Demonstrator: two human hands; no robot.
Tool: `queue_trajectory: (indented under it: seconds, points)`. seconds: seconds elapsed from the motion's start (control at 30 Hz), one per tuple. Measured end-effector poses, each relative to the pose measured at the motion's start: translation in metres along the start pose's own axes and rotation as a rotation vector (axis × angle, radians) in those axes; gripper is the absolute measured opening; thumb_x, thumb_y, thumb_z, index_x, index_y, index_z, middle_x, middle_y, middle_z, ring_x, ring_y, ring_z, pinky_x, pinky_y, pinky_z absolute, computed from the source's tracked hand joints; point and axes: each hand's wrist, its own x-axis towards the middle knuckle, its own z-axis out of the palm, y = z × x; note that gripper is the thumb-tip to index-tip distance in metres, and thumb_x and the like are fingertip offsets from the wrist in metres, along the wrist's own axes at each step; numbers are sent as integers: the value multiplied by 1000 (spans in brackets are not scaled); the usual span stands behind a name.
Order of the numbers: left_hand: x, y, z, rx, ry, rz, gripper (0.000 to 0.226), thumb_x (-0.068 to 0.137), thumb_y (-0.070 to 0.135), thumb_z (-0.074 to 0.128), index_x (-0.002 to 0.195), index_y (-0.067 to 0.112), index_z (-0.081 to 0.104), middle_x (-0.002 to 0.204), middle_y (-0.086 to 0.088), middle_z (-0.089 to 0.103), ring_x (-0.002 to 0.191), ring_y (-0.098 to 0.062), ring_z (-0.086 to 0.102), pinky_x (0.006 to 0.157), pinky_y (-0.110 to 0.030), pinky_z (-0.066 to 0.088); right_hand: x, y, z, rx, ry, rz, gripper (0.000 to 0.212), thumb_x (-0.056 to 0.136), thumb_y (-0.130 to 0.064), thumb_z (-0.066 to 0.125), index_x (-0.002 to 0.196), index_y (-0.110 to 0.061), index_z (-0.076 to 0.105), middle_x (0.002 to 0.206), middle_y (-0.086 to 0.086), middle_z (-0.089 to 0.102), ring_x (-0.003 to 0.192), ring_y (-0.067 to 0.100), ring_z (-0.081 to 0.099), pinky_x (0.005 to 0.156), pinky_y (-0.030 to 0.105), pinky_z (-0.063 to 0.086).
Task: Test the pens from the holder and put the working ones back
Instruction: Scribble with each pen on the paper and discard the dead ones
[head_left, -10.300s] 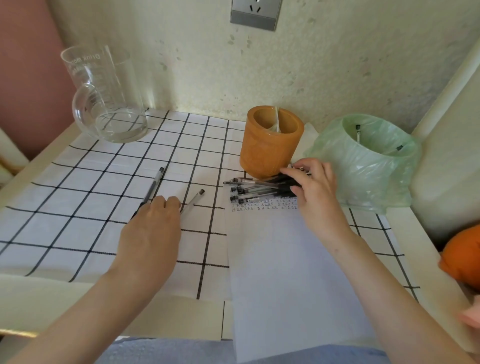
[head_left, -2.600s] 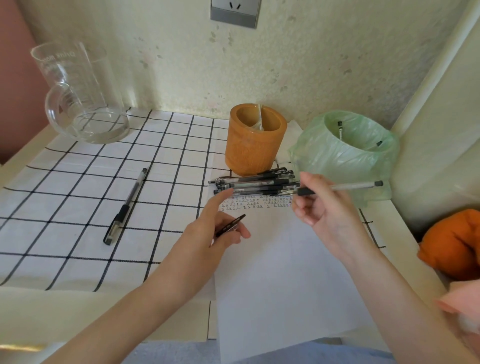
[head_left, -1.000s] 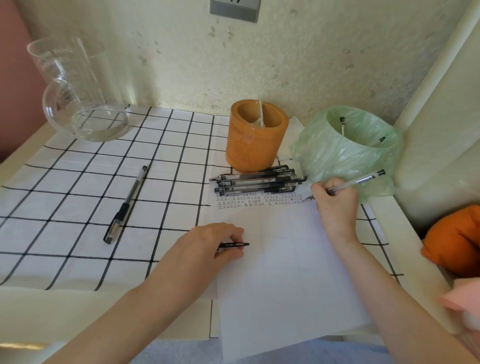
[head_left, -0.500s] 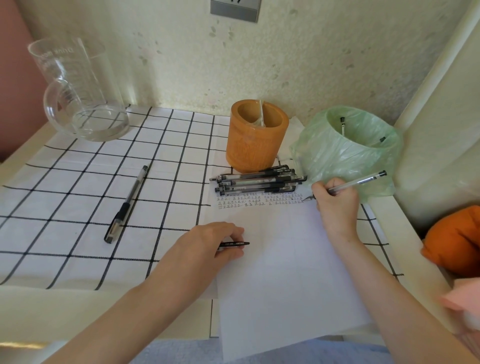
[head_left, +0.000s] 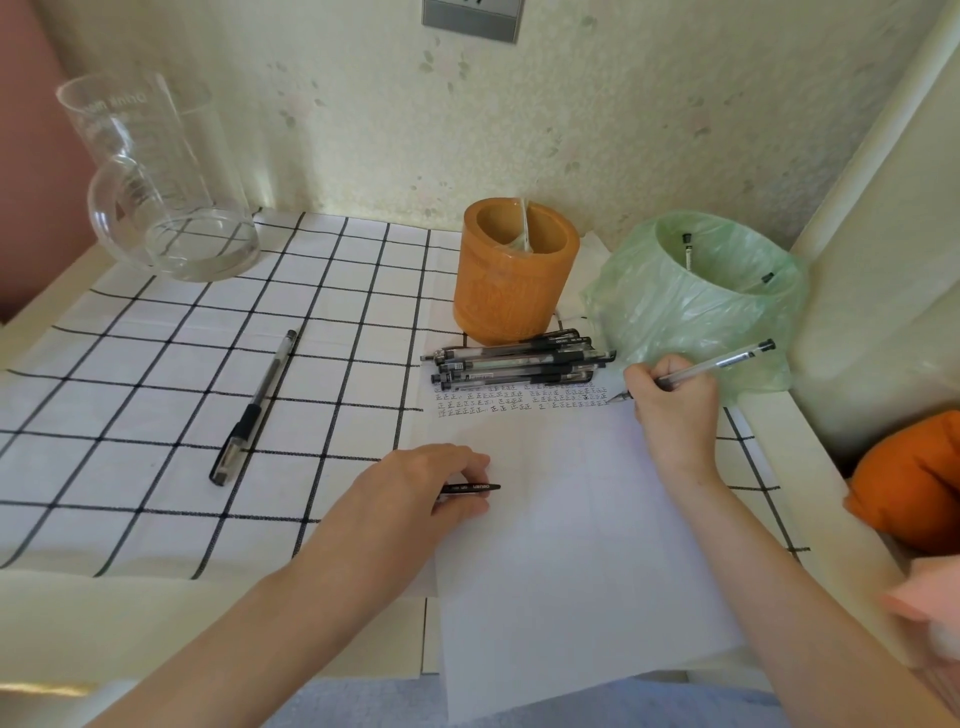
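- Pen (head_left: 727, 361), airborne moments ago, now touches down near the far right corner of the paper (head_left: 571, 545), pinched by the right hand (head_left: 675, 410): test underway.
- Left hand (head_left: 415, 493) keeps pinching the cap (head_left: 475, 488) at the paper's left edge.

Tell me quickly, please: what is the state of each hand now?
Left hand: closed on a black pen cap, resting on the paper.
Right hand: closed on a pen, tip on the paper.

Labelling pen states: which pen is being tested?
The pen in the right hand, tip on paper; others sit in the pile, on the cloth or in the bag.
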Motion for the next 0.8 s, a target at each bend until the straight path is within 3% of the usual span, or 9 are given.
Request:
queue_trajectory:
  seconds: [0.2, 0.33, 0.5, 0.57, 0.67, 0.73, 0.8]
  points:
    - [-1, 2, -1, 1, -2, -9, 14, 86, 31, 62, 89, 42, 54, 113, 26, 61, 88, 4, 58, 72, -3, 39, -1, 0, 0, 0, 5, -25, 27, 75, -5, 56, 58, -9, 36, 58, 12, 32, 57, 22, 27, 51, 31, 22]
    - [-1, 1, -1, 12, -1, -13, 13, 86, 31, 61, 97, 38, 59, 112, 23, 62, 88, 2, 58, 73, -4, 39, -2, 0, 0, 0, -8, -30, 24, 73, -10, 55, 60, -2, 37, 57, 11, 31, 57, 23, 27, 52, 32, 22]
    - [-2, 2, -1, -11, 3, -15, 12, 86, 30, 62, 95, 37, 59, 112, 24, 62, 89, 0, 59, 78, -10, 43, -2, -2, -1, 6, -15, -13, 27, 74, -9, 55, 56, -13, 35, 55, 9, 32, 56, 21, 27, 51, 30, 22]
    - [-2, 2, -1, -20, 10, -17, 12, 87, 29, 61, 97, 35, 61, 111, 24, 62, 88, 0, 59, 76, -9, 42, -2, -7, -3, 68, 6, 40, 35, 78, -5, 56, 54, -18, 33, 47, -2, 32, 49, 16, 28, 47, 25, 22]
    - [-3, 1, -1, -49, 37, -18, 18, 87, 29, 61, 104, 32, 63, 95, 25, 63, 79, 8, 56, 70, -5, 40, -3, -21, -8, 192, 34, 70, 38, 84, -1, 54, 55, -15, 35, 38, -12, 32, 38, 8, 28, 41, 20, 23]
    - [-3, 3, -2, -60, 89, -4, 19, 86, 29, 62, 104, 32, 64, 78, 27, 57, 71, 15, 50, 66, -3, 37, -5, -34, -11, 247, 14, 41, 40, 88, -2, 56, 56, -13, 34, 39, -10, 31, 38, 9, 27, 40, 20, 22]
    - [-3, 7, -5, -108, 149, 19, 14, 84, 27, 64, 98, 32, 66, 76, 27, 57, 70, 17, 50, 64, -2, 37, -10, -45, -14, 309, -24, 32, 41, 89, -7, 59, 57, -12, 34, 41, -6, 30, 37, 10, 27, 40, 21, 22]
